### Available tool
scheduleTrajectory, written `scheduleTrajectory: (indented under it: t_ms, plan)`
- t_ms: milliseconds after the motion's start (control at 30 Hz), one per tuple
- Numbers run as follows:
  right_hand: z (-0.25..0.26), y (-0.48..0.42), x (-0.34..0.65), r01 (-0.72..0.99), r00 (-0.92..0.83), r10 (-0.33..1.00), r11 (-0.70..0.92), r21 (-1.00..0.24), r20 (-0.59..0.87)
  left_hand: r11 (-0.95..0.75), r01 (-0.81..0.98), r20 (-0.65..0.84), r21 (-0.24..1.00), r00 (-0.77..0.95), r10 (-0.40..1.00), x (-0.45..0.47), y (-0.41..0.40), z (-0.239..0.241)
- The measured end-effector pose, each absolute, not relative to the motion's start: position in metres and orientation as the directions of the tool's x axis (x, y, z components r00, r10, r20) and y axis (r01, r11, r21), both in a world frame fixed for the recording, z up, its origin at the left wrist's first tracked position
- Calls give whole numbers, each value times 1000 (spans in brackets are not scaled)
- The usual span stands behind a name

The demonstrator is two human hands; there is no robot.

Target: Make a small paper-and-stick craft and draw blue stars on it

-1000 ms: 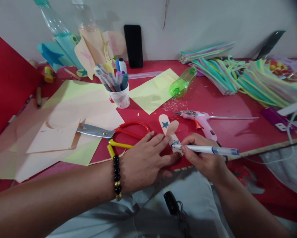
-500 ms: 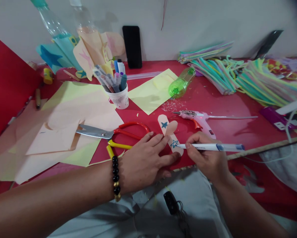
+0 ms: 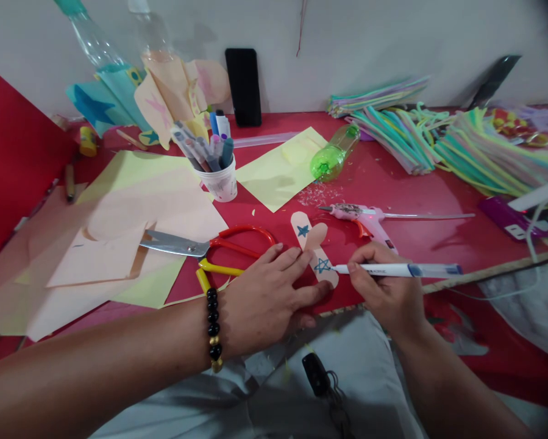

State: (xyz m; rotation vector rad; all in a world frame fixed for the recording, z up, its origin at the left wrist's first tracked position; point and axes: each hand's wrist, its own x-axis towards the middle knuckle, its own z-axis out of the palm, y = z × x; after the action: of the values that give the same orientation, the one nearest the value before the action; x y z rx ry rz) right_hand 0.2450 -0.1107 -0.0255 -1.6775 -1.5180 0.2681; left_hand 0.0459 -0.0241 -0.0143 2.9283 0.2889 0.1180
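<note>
Remotely, my left hand (image 3: pixel 264 299), grip spread flat, pins a peach paper cutout (image 3: pixel 311 236) to the red tabletop (image 3: pixel 392 183) as my right hand (image 3: pixel 386 286), grip pinching a white marker (image 3: pixel 392 269), works beside its blue star (image 3: pixel 322 265), the next stroke calling for the paper held steady.

Their left hand (image 3: pixel 264 299) lies spread on a peach paper cutout (image 3: pixel 303 235) on the red table (image 3: pixel 392 183). The right hand (image 3: pixel 386 286) grips a pen (image 3: pixel 397 270), its tip just beside a blue star (image 3: pixel 322 266). Scissors (image 3: pixel 200 247) lie near the left hand, a glue gun (image 3: pixel 365 216) above the right.
</note>
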Motion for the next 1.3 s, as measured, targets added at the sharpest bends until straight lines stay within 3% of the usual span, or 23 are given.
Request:
scheduleTrajectory:
  t_ms: [600,900,1300]
  plan:
    - [-26,-110,244,711,234,905,91,-697,356,-963,189,41,194,979,200,46,-24,-14]
    - [-25,-109,246,724,148,937,116,-680,317,-963,192,43,190,978,203,46,-24,-13]
    - [-24,-111,245,713,246,901,81,-696,357,-963,184,72,199,977,202,46,-24,-14]
